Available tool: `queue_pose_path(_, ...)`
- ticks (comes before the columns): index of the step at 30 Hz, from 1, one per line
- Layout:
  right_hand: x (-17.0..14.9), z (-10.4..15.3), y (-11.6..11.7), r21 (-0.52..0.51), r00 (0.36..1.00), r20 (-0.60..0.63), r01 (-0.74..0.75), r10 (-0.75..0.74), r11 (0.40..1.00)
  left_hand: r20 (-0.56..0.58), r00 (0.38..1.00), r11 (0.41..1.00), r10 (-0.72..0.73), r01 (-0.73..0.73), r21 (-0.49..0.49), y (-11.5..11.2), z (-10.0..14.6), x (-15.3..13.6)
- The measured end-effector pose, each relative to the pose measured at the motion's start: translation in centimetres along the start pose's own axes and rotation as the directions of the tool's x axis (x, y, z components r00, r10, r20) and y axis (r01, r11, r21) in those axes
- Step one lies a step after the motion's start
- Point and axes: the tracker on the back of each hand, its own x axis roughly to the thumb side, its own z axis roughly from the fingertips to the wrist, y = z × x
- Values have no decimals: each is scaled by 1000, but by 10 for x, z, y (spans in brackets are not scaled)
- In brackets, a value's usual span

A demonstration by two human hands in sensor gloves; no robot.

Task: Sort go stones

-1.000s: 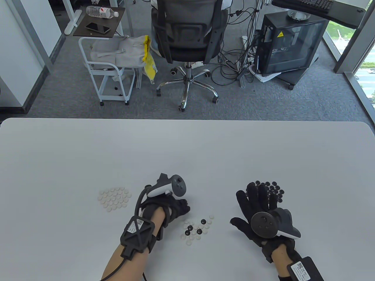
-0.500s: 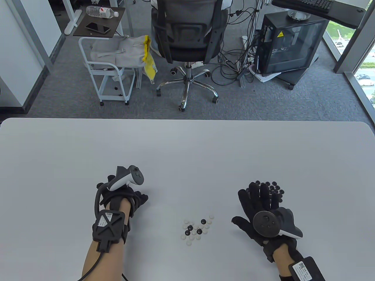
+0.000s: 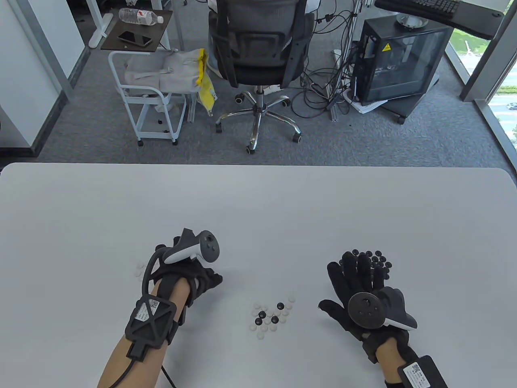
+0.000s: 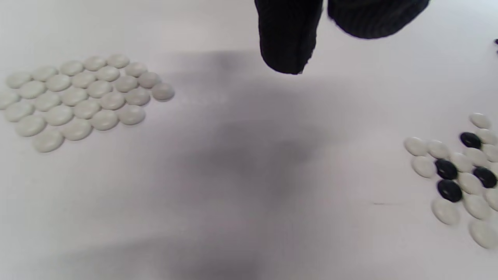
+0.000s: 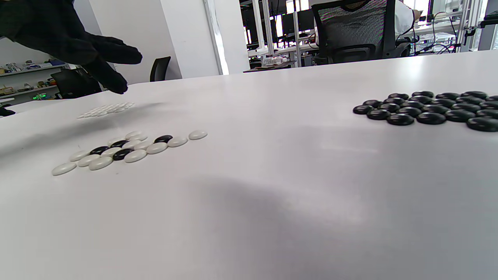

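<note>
Left hand (image 3: 190,275) hovers between the white stones (image 4: 81,99) and the mixed stones (image 3: 271,316), fingertips (image 4: 288,46) above bare table (image 3: 258,202), holding nothing that shows; how curled they are, I can't tell. Right hand (image 3: 357,289) lies flat, fingers spread wide, tips touching the near edge of the black stones (image 3: 377,260).

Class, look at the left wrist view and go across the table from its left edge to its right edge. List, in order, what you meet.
white stone group → gloved fingertip hanging in from the top edge → mixed black-and-white stone cluster at the right edge.
</note>
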Motion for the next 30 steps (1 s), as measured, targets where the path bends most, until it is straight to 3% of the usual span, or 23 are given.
queue_pose_path(6, 0, 1, 0, 5, 1000, -7, 5, -5, 1000, 196, 980, 999, -40, 44, -14, -16, 3, 46)
queue_pose_path(16, 0, 0, 1, 28, 1000, -12, 11, -11, 1000, 300, 952, 995, -53, 75, -63, -36, -21, 79)
queue_pose_path(24, 0, -1, 1, 40, 1000, -18, 15, -15, 999, 249, 967, 993, -56, 80, -85, -47, -33, 71)
queue_pose_path(30, 0, -1, 1, 45, 1000, -20, 17, -16, 999, 87, 996, 997, 4, 3, -76, -35, -34, 22)
